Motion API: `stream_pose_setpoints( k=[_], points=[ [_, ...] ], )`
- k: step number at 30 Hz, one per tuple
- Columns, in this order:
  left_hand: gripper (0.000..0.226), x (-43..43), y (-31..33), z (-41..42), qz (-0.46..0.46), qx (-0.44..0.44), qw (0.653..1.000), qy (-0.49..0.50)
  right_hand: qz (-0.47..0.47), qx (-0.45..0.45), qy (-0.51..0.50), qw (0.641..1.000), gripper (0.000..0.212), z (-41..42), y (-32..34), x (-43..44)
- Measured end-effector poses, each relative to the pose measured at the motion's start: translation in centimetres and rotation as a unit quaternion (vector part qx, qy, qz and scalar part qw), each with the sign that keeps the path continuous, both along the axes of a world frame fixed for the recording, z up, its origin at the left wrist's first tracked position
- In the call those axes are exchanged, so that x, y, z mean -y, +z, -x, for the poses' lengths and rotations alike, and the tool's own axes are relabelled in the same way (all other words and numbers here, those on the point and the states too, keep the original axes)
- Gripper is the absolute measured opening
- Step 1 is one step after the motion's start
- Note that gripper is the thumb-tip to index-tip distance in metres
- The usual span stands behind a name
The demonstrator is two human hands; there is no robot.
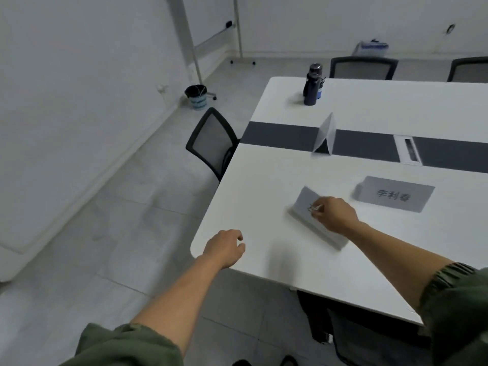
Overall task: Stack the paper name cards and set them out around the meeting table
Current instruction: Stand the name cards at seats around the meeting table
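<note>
Open white tabletop stretches along the near-left corner of the meeting table, free of objects between its rounded edge and the folded name card to the right. Just right of that, a second name card blocks the surface. Farther back, an upright tent card stands on the dark centre strip, and a dark water bottle occupies the far-left corner.

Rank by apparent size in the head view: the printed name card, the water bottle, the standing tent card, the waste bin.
1. Printed name card, largest.
2. Water bottle and standing tent card: too alike to rank.
3. Waste bin, smallest, though farthest from the camera, so its true size is unsure.
</note>
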State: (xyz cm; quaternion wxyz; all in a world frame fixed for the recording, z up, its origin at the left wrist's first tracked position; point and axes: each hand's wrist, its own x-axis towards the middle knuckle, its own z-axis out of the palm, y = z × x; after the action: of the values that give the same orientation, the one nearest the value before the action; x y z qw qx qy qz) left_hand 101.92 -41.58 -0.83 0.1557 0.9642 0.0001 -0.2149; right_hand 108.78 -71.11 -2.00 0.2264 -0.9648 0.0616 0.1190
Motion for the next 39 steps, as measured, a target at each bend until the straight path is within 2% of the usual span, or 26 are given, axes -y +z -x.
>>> stream_pose_setpoints(
  k=[6, 13, 17, 20, 23, 26, 30, 33, 36, 39],
  points=[
    [0.038, 1.5, -2.2, -9.5, 0.022, -0.014, 0.997, -0.077, 0.018, -0.03, -0.098, 0.995, 0.052, -5.0, -1.0, 2.9],
    [0.038, 1.2, -4.7, -19.8, 0.013, -0.039, 0.987, -0.156, -0.027, -0.186, -0.16, 0.969, 0.08, -9.4, -4.1, 4.3],
    [0.037, 0.9, -6.2, -23.5, 0.001, -0.068, 0.979, -0.192, -0.029, -0.268, -0.158, 0.95, 0.093, -10.1, -6.6, 4.5],
    [0.038, 1.1, -7.5, -25.1, -0.01, -0.092, 0.973, -0.212, -0.036, -0.3, -0.135, 0.944, 0.083, -10.6, -7.1, 3.9],
    [0.037, 1.8, -8.3, -25.9, -0.014, -0.106, 0.969, -0.222, -0.103, -0.32, -0.128, 0.933, 0.073, -10.8, -6.8, 3.1],
    [0.037, 2.9, -8.6, -26.3, -0.011, -0.118, 0.969, -0.217, -0.188, -0.335, -0.153, 0.911, 0.079, -10.5, -7.2, 2.7],
    [0.037, 3.5, -8.7, -26.8, -0.019, -0.124, 0.968, -0.217, -0.239, -0.293, -0.189, 0.906, 0.089, -9.9, -8.2, 2.2],
    [0.037, 4.2, -8.2, -27.5, -0.027, -0.113, 0.967, -0.225, -0.261, -0.28, -0.193, 0.903, 0.078, -9.8, -7.9, 2.7],
    [0.039, 5.6, -7.2, -28.6, -0.027, -0.089, 0.965, -0.246, -0.326, -0.282, -0.203, 0.879, 0.067, -9.7, -6.0, 4.2],
    [0.053, 8.3, -5.8, -29.9, -0.043, -0.06, 0.952, -0.298, -0.381, -0.273, -0.209, 0.858, 0.059, -9.1, -3.7, 6.8]
  ],
)
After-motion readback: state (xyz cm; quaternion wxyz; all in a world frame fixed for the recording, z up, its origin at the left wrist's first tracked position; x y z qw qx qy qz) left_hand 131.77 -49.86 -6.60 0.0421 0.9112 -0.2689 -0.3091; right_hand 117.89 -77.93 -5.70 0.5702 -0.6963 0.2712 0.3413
